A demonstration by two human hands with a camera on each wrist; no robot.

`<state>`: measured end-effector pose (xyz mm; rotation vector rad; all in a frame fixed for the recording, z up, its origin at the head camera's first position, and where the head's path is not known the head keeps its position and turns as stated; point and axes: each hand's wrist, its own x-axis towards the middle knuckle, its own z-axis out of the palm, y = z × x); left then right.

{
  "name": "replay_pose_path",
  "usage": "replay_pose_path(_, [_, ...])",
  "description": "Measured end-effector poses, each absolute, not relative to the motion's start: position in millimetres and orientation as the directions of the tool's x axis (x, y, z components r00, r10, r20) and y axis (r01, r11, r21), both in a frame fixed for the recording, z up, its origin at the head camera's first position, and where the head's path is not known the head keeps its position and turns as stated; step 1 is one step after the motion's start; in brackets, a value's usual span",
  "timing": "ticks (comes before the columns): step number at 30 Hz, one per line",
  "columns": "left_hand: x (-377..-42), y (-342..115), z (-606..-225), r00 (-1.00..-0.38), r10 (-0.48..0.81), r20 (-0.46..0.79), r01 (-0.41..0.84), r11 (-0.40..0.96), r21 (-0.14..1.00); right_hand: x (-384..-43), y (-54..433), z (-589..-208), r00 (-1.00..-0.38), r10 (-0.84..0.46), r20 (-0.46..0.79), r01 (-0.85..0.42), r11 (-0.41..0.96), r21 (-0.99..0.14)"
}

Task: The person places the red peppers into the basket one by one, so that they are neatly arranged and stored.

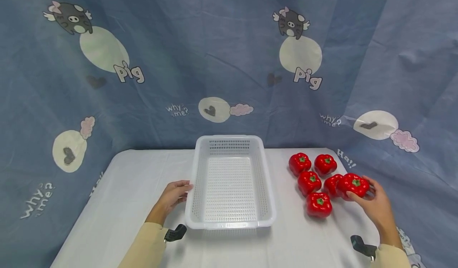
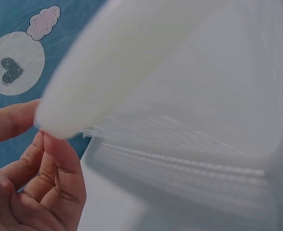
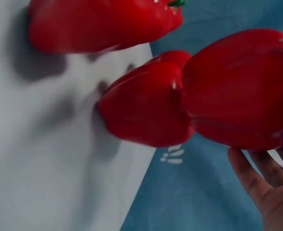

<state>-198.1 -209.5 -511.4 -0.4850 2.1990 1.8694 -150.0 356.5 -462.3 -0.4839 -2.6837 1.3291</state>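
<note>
A white plastic basket (image 1: pixel 230 188) with perforated walls and floor stands upright on the table, with nothing inside. At its left rim, my left hand (image 1: pixel 174 196) pinches the edge between thumb and fingers; the left wrist view shows this grip on the rim (image 2: pixel 69 115). On the right, my right hand (image 1: pixel 375 202) holds a red bell pepper (image 1: pixel 352 186) with a green stem, thumb on the near side and fingers on the far side. The right wrist view shows this pepper (image 3: pixel 242 91) raised off the table, beside another pepper (image 3: pixel 148 103) and partly overlapping it.
Several other red bell peppers (image 1: pixel 309 183) sit grouped on the white table (image 1: pixel 150 168), right of the basket. One pepper (image 1: pixel 319 205) lies nearest the front. A blue cloth (image 1: pixel 229 61) printed with pigs hangs behind the table and surrounds its sides.
</note>
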Motion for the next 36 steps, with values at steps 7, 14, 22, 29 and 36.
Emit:
replay_pose_path(7, [-196,-210,-510,-0.928,-0.093,-0.36,-0.37,0.14,0.919,-158,347,-454,-0.967,0.252,-0.042,0.184,0.573,-0.799])
replay_pose_path(14, [-196,-211,-509,-0.931,-0.086,-0.354,-0.363,0.14,0.921,-173,334,-447,-0.987,0.161,-0.02,0.11,0.573,-0.812])
replay_pose_path(22, [-198,-212,-510,-0.926,-0.086,-0.367,-0.376,0.138,0.916,-193,321,-443,-0.995,0.091,-0.041,0.086,0.574,-0.814])
replay_pose_path(29, [-198,-213,-510,-0.922,-0.085,-0.376,-0.385,0.137,0.913,-213,308,-443,-0.998,0.049,-0.047,0.066,0.574,-0.816])
replay_pose_path(36, [-199,-212,-509,-0.915,-0.087,-0.394,-0.403,0.139,0.905,-230,294,-442,-0.999,-0.013,-0.047,0.031,0.576,-0.817])
